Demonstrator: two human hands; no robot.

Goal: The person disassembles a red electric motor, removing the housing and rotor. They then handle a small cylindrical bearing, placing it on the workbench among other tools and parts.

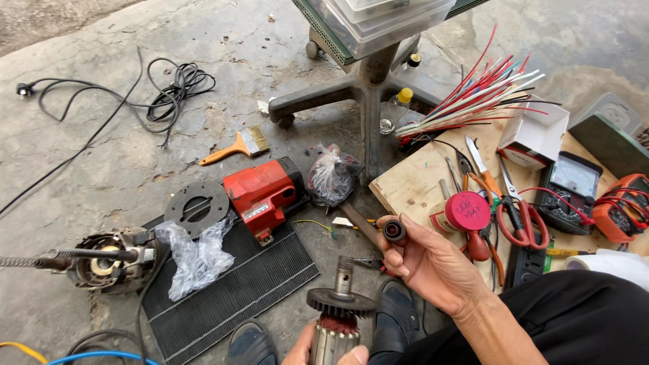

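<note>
Red motor housing (265, 192) on black ribbed mat (236, 290), w/ round black plate (196, 205) and crumpled plastic bag (196, 260) beside. Paintbrush (236, 147) and black cable (162, 91) on concrete floor (101, 162). Red-handled scissors (517, 216) and multimeter (571, 189) on wooden board (412, 182).

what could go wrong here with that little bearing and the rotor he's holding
1. The small bearing is only pinched at the fingertips of the right hand; dropped, it might roll off among the cluttered tools.
2. The rotor stands upright, gripped low by the left hand, so it may tip.
3. The concrete floor looks gritty; dirt could get into the bearing.
</note>
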